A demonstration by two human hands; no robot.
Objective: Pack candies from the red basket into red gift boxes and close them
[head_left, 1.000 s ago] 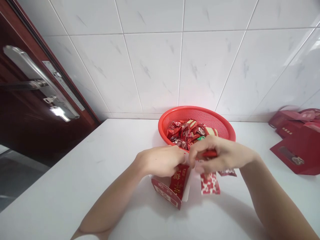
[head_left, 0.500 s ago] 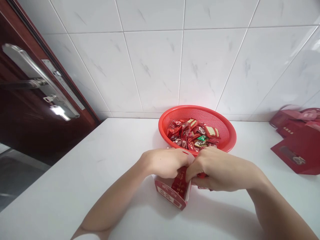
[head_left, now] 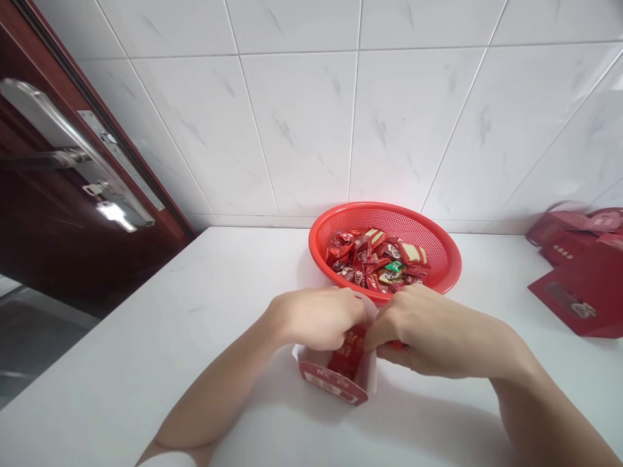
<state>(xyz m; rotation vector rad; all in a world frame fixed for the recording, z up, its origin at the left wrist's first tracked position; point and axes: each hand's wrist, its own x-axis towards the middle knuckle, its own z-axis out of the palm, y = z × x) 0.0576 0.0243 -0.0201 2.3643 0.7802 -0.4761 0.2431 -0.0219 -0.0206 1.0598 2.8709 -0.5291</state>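
One white sleeve is peeking in at the very bottom, left of the middle, and two bare arms are reaching up from the lower edge. One small red and white box is sitting with its top open, just below the middle of the frame, on one white table. Inside it, one red piece with gold writing is showing. Two hands are working at the box. The left hand is curling over its left side, and the right hand is bending in over its right side. The fingertips are hiding, so I cannot tell what either hand is gripping. One little red bit is poking out under the right hand. Just behind the hands, one round red basket is holding a pile of wrapped treats, too jumbled to count; one bright green wrapper is shining among them. A few red boxes are bunching together at the right edge, overlapping too much to count. At the left, one dark red door is showing one handle, and at least one shiny key is hanging below it. One white tiled wall is filling the top.
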